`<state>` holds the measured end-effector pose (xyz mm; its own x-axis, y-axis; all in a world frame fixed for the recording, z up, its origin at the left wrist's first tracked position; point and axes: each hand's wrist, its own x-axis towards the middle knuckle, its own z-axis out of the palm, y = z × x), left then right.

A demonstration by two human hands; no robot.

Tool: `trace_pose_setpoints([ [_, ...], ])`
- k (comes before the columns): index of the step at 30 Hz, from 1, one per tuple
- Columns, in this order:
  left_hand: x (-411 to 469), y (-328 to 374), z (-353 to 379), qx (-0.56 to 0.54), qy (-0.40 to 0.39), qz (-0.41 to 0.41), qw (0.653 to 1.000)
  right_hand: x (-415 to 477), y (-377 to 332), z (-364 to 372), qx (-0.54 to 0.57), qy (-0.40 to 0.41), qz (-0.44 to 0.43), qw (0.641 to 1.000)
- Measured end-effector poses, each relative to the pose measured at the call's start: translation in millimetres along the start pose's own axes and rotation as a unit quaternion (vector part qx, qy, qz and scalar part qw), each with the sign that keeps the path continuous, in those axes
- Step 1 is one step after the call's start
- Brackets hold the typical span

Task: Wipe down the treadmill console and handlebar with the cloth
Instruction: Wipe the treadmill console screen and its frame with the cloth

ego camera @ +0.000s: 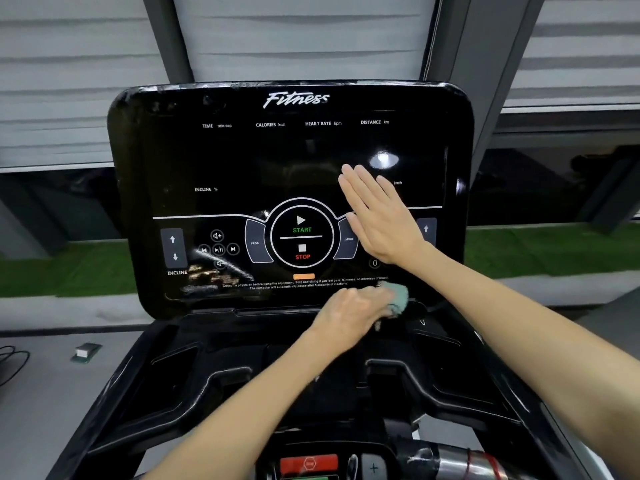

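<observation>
Left hand (353, 313) is down at the bottom edge of the console (242, 161), fingers curled tight round a bunched green cloth (398, 297). The cloth pokes out past the fingertips to the right and sits against the glossy black panel, just under the line of small warning print. Right hand (384, 220) is above and slightly right of that grip, fingers straight and close together, holding nothing. The palm is laid flat toward the screen, though I cannot tell whether it presses. Its thumb sits just beside the MODE key (349, 239), and the round START/STOP dial (302, 237) is up and to the left of the cloth. Well left of the grip, along the same bottom strip, streaky smears (207, 275) catch the light near the INCLINE arrows. Below the gripping hand is the black tray (173, 362) with its sunken pockets. Nearer the body there is a red stop button (308, 464), with the handlebar (460, 459), shiny and banded, off to the lower right. Both forearms are bare, the left crossing up from the lower left under the right arm.
</observation>
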<state>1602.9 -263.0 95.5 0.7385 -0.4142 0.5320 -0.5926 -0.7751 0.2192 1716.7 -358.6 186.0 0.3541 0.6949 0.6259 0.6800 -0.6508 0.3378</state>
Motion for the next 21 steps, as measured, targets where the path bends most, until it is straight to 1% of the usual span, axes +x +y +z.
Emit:
trace_pose_setpoints([
  [4, -8.5, -2.1, -3.2, 0.014, 0.031, -0.01, 0.999, -0.1, -0.9, 0.0, -0.005, 0.001, 0.0, 1.0],
  [6, -0.6, 3.9, 2.3, 0.002, 0.02, -0.019, 1.0, 0.4, 1.0, -1.4, -0.002, -0.004, -0.005, 1.0],
  [9, 8.5, 13.5, 6.2, -0.014, 0.011, -0.007, 1.0, -1.0, 6.8, -5.2, 0.007, -0.02, -0.027, 0.999],
  [12, 11.0, 14.3, 4.7, -0.013, 0.011, -0.012, 1.0, 1.7, 25.9, -17.1, -0.03, -0.027, -0.058, 0.997],
  [14, 4.2, 7.4, 0.4, -0.01, 0.009, -0.016, 1.0, 6.4, 47.3, -26.3, -0.053, -0.014, -0.028, 0.998],
  [17, -8.8, -1.6, -5.7, 0.005, 0.027, -0.016, 1.0, 9.4, 74.6, -29.8, -0.036, 0.0, 0.057, 0.998],
  [19, -10.5, -0.2, -4.1, 0.023, 0.04, -0.011, 0.999, 6.8, 79.8, -24.7, -0.025, 0.0, 0.067, 0.997],
  [21, -2.2, 5.5, 0.7, 0.031, 0.035, -0.01, 0.999, 6.5, 80.2, -21.1, -0.024, 0.002, 0.062, 0.998],
])
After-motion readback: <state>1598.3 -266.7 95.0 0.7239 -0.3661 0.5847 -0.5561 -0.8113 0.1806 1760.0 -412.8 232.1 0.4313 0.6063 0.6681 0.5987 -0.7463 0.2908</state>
